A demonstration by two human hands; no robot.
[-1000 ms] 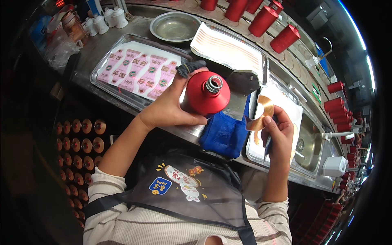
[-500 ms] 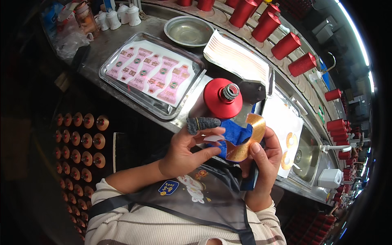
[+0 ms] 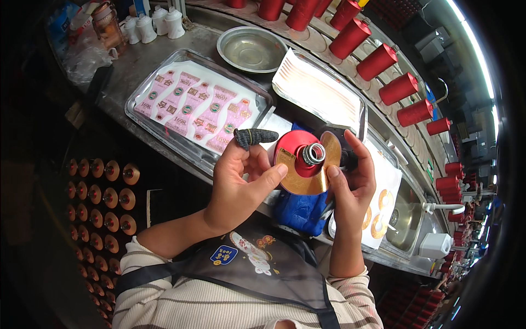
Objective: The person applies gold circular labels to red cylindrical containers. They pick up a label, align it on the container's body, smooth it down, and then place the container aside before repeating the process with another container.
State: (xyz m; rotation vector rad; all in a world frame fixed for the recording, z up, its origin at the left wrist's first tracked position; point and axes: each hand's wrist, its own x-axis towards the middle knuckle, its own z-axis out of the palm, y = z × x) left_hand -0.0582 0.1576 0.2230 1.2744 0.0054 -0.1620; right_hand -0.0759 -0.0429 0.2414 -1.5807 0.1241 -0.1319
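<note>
A red bottle (image 3: 289, 141) with a bare threaded glass neck stands in front of me, its mouth tipped toward me. Over its shoulder, around the near side of the neck, lies a gold C-shaped label (image 3: 301, 185). My left hand (image 3: 238, 178), with a dark knitted cot on one finger, pinches the label's left part between thumb and fingers. At the opposite end, my right hand (image 3: 353, 189) has its thumb on the gold label, its other fingers raised behind. Whether the label touches the bottle all round, I cannot tell. Below the bottle sits a blue cloth (image 3: 300, 213).
A metal tray (image 3: 130, 109) holds pink printed labels. Beyond stand a metal basin (image 3: 249, 50) and a tray of striped label sheets (image 3: 320, 90). On the right are a sheet with gold ring labels (image 3: 378, 219) and a sink (image 3: 408, 219). Red bottles (image 3: 350, 39) line the conveyor.
The gold label, bent and held mostly in my right hand before, is now spread over the red bottle's shoulder. My left hand has taken hold of its left part. The hands have moved onto the bottle.
</note>
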